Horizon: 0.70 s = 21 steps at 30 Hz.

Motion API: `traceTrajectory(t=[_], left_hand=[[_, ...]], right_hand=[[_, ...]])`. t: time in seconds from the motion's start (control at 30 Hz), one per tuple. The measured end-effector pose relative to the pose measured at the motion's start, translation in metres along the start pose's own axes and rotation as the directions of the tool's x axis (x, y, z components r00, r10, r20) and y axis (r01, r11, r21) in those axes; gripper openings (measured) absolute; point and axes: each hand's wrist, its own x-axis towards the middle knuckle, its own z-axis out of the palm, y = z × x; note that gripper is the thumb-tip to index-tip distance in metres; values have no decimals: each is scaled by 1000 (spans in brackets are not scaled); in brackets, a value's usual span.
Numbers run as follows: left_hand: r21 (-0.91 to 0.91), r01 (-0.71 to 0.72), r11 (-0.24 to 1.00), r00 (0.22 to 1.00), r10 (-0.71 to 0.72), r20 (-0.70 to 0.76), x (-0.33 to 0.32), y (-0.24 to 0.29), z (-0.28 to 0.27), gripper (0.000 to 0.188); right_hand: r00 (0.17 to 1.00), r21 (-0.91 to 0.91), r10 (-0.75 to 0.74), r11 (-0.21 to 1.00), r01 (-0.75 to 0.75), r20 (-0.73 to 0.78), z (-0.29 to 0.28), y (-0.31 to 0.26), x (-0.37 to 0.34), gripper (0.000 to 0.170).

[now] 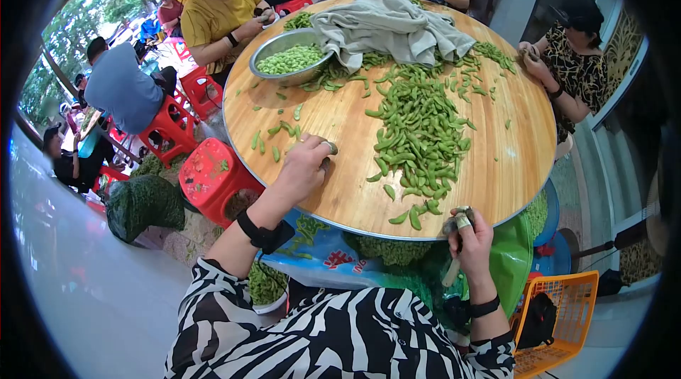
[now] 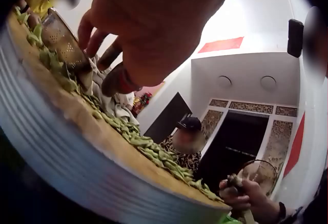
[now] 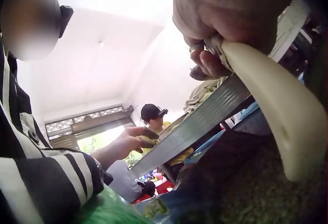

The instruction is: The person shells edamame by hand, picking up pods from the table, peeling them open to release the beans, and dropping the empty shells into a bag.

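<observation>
My left hand (image 1: 303, 166) is over the near left of the round wooden table (image 1: 340, 187), its fingers loosely bent and holding nothing visible. Just beyond it lie a few loose green soybean pods (image 1: 276, 154). At the table's near right edge, my right hand (image 1: 474, 233) grips a tool with a smooth cream handle (image 3: 279, 106). The handle hangs below the fist, and its working end is hidden in the fingers. Dark fingertips show on both hands. A long heap of pods (image 1: 418, 123) runs between the hands toward the far side.
A metal bowl (image 1: 257, 59) of shelled beans (image 1: 291, 59) stands at the far left, beside a crumpled grey cloth (image 1: 397, 28). Several people sit around the table. A red stool (image 1: 213, 166) is at the left, an orange crate (image 1: 589, 308) at the lower right.
</observation>
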Motion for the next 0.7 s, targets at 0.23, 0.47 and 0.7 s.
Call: traceTrajectory(t=[0.23, 0.47, 0.7], left_hand=[[-48, 58, 997, 988, -50, 148, 0, 31, 3, 17], [-655, 83, 751, 887, 244, 392, -24, 120, 8, 19], [-357, -61, 932, 967, 144, 209, -16, 112, 37, 28]], right_hand=[[1000, 50, -5, 999, 5, -12, 0, 2, -2, 22], [1000, 136, -2, 991, -2, 26, -2, -2, -4, 35], [999, -68, -38, 997, 41, 36, 2, 0, -11, 35]])
